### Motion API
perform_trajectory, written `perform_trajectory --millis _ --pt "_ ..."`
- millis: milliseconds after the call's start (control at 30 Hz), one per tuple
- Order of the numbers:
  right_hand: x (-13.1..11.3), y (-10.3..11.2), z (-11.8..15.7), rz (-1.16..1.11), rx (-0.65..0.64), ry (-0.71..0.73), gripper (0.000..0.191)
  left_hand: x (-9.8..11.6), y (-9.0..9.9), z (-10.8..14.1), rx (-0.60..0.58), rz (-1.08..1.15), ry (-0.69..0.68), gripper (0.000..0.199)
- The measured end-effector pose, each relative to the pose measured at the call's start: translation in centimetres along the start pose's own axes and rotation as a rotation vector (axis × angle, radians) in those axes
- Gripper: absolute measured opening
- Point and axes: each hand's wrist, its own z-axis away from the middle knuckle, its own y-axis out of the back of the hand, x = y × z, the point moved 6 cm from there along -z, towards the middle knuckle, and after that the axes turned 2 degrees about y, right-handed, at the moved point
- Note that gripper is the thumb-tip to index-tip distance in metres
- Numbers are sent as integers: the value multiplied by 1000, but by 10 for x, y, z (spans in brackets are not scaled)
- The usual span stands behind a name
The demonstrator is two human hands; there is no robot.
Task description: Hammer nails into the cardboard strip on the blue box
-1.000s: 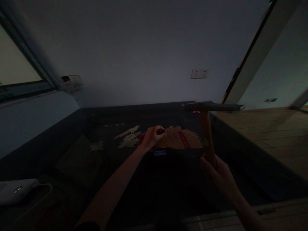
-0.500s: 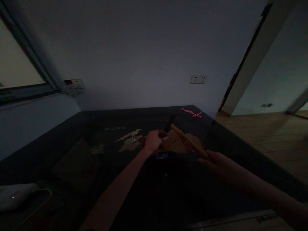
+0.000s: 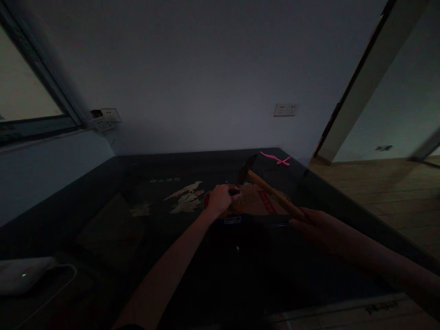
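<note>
A hammer (image 3: 275, 192) with a wooden handle and dark head is gripped near the handle's end by my right hand (image 3: 314, 224). Its head is raised just above a brown, speckled package (image 3: 252, 199) with a red strip and a blue edge, lying on the dark table. On the left part of this package rests my left hand (image 3: 222, 199), its thumb and fingers pinched together. Whatever they hold is too small and dark to make out. The hammer head is a little to the right of my left fingertips, not touching them.
A pink ribbon-like strip (image 3: 277, 159) lies at the back right of the black table (image 3: 144, 165). A white device (image 3: 24, 275) with a cable sits at the lower left. Behind the table stands a wall with sockets (image 3: 285, 110).
The hammer has risen slightly and moved a little right with my right hand. My left hand keeps its place on the package. The view has shifted slightly.
</note>
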Motion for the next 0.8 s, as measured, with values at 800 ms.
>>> perform_trajectory --millis 800 --pt "1 4 0 -18 37 18 25 -3 -3 -3 -11 9 -19 19"
